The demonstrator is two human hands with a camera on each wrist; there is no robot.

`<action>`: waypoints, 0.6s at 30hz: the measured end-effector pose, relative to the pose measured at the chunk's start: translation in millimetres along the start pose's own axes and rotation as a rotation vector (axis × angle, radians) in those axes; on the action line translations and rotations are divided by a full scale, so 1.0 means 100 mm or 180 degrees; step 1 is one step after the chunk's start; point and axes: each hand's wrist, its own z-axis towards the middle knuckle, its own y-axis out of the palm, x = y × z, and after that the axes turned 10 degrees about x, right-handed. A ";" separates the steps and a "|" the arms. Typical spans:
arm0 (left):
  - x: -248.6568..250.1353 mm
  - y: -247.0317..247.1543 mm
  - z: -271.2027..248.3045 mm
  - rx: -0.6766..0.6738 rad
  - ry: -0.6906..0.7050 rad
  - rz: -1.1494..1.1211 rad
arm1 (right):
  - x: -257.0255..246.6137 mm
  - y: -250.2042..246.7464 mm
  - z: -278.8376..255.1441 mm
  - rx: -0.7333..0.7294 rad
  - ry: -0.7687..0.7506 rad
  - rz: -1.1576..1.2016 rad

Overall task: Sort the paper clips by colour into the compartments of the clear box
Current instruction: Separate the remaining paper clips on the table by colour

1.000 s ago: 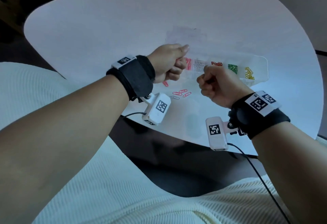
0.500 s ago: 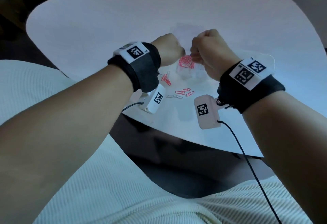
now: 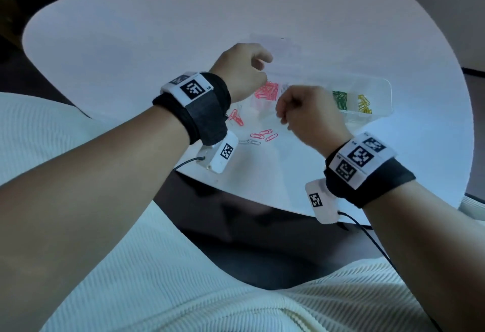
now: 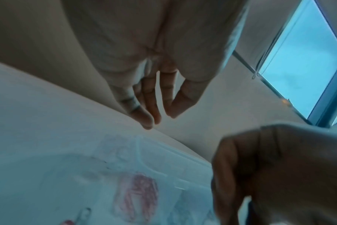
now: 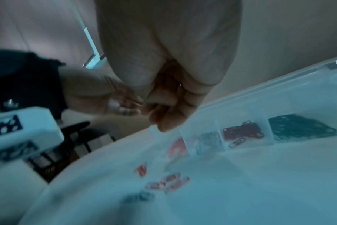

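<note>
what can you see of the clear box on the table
The clear box is a long, shallow tray of see-through plastic, lying flat on the white table with its top open. Thin walls split it into a row of compartments. From left to right they hold pink clips, silver clips, red clips, green clips and yellow clips. Both hands are above its left end; contact can't be told.
</note>
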 end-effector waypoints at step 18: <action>-0.56 0.22 -0.21 -0.0250 -0.0721 0.1661 | 0.52 0.40 -0.21 -0.0795 -0.1637 -0.1594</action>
